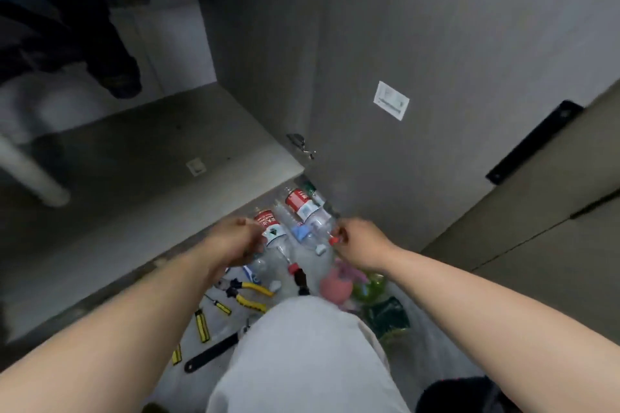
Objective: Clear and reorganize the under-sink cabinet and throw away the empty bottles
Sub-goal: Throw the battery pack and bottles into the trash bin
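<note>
A person crouches at an open under-sink cabinet (141, 157), both bare arms stretched to a heap of empty plastic bottles (303, 255) on the floor just in front of its lower edge. The left hand (236, 238) curls its fingers round the body of a red-labelled bottle (268, 224). The right hand (357, 240) pinches the neck of a clear red-capped bottle (327, 228). A second red-labelled bottle (297, 199) lies farther back, beside one green-capped bottle (312, 190) that is half under the open cabinet door (419, 60). One bottle bears a blue label (301, 232). The heap overlaps too much, and is too blurred, for a full count.

Tools lie on the floor by the left forearm: yellow-handled pliers (251, 288) (one pair or two, the blur does not settle it), three yellow-and-black tool handles (202, 325), and one black wrench (211, 352). To the right of the heap sit one pink object (335, 285) and one dark green bag (389, 312).

One white sticker (391, 100) marks the inside of the door. One white pipe (30, 171) runs down to the cabinet's floor at the left. The person's knee (302, 352), in light trousers, fills the foreground.
</note>
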Action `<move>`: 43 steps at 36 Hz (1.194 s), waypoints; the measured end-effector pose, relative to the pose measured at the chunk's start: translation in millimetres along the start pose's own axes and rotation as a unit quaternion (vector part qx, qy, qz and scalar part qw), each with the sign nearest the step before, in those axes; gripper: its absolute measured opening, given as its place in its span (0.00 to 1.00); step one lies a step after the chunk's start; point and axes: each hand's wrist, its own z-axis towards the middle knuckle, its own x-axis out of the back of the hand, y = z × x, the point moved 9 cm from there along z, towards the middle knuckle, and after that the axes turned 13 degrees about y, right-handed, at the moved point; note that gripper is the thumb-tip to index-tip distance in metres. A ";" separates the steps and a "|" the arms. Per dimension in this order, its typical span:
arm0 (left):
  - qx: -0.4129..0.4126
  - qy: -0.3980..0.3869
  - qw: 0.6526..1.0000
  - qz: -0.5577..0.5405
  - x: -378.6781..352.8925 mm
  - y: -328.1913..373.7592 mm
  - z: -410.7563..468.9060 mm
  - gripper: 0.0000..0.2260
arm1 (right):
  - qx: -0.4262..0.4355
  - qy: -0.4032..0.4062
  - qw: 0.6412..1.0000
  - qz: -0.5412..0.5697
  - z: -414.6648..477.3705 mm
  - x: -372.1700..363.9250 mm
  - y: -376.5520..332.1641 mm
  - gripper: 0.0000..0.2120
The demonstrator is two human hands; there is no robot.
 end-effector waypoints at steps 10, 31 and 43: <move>0.123 -0.010 0.983 -0.138 -10.9 -95.7 68.1 0.09 | -0.090 -0.020 0.992 -0.083 115.6 -106.0 -0.1 0.37; 0.129 -0.062 0.957 -0.253 -40.9 -107.2 88.0 0.15 | -0.142 -0.170 0.896 0.386 33.8 -159.5 -86.9 0.25; 0.160 0.066 0.930 -0.324 30.1 -173.1 89.8 0.22 | -0.019 -0.103 0.994 0.004 69.5 -224.6 -63.9 0.34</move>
